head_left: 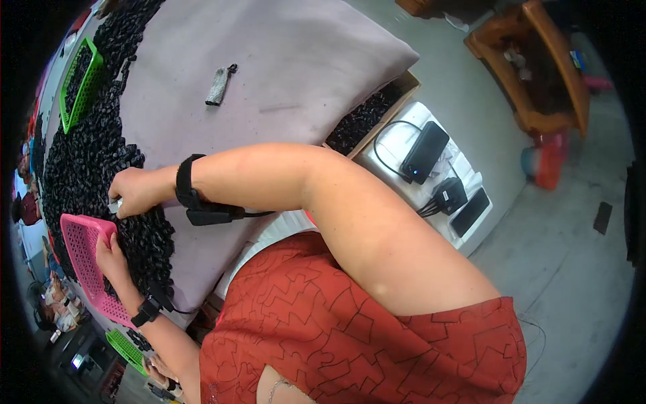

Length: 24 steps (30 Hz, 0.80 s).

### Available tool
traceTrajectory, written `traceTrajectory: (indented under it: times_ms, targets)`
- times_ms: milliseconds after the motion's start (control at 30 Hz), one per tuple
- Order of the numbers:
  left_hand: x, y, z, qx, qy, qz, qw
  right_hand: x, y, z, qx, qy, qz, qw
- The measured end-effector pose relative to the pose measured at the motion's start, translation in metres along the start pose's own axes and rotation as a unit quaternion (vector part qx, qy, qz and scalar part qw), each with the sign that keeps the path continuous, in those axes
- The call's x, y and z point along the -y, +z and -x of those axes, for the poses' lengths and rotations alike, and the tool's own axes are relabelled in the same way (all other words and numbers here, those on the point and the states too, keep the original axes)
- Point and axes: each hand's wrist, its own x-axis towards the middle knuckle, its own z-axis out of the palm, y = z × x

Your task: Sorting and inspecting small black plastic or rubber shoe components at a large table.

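Note:
My left hand (113, 259) grips the near rim of a pink perforated plastic basket (84, 250), which tilts over the black heap. Just beyond it, my right hand (138, 191) is closed on a small pale piece (115, 205) that shows only in part between the fingers. Around both hands spreads a heap of small, shiny black pieces (145, 246), too small to name. Black straps with small devices circle both my wrists.
A small silver-grey object with dark ends (218, 86) lies on the pale tabletop (269, 74). A green basket (79, 84) stands at the far left. Right of the table are a box of black pieces (367, 118), a power bank (425, 152) and a phone (470, 213). Another person's hand (160, 370) shows lower left.

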Motion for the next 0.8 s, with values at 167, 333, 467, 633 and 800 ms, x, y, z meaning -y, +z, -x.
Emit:
traceTrajectory:
  times_ms: [167,333,467,633,800]
  targets:
    - [-0.001,0.001,0.002,0.037,-0.020,0.043,0.998,-0.008,0.000,-0.005,0.006,0.010,0.004,1.000]
    - [-0.056,-0.018,0.016,-0.124,0.024,-0.021,0.992,-0.010,-0.005,-0.004,-0.002,0.007,0.035,0.999]
    - [-0.108,-0.026,0.039,-0.161,0.034,0.057,0.985,0.006,-0.022,0.010,0.011,0.045,-0.042,0.998]
    - [-0.119,-0.005,0.076,0.018,-0.039,0.154,0.987,0.009,-0.013,0.008,0.029,0.074,-0.074,0.994]
    - [-0.112,-0.002,0.074,-0.017,-0.028,0.187,0.982,0.024,-0.023,0.011,0.071,0.112,-0.112,0.985]
